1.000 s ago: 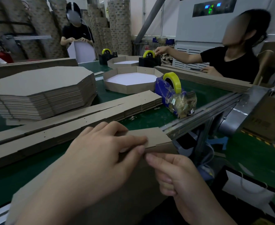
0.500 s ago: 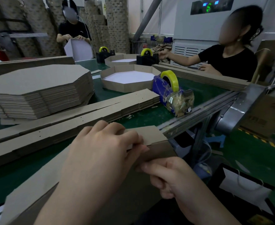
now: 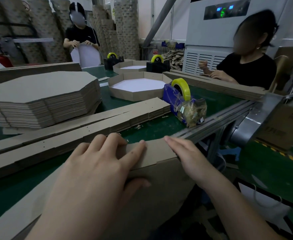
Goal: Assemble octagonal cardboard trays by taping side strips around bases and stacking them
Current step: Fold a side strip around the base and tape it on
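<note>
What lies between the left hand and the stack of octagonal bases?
In the head view, long stacks of side strips lie across the green table between the left hand and the stack of octagonal bases.

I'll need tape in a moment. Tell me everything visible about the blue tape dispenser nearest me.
The blue tape dispenser stands upright on the green table, by the metal edge rail. It looks plastic and carries a yellowish tape roll. Crumpled clear film covers its near end. The side strips stack ends beside it; a finished tray sits just behind. Neither left hand nor right hand touches it.
</note>
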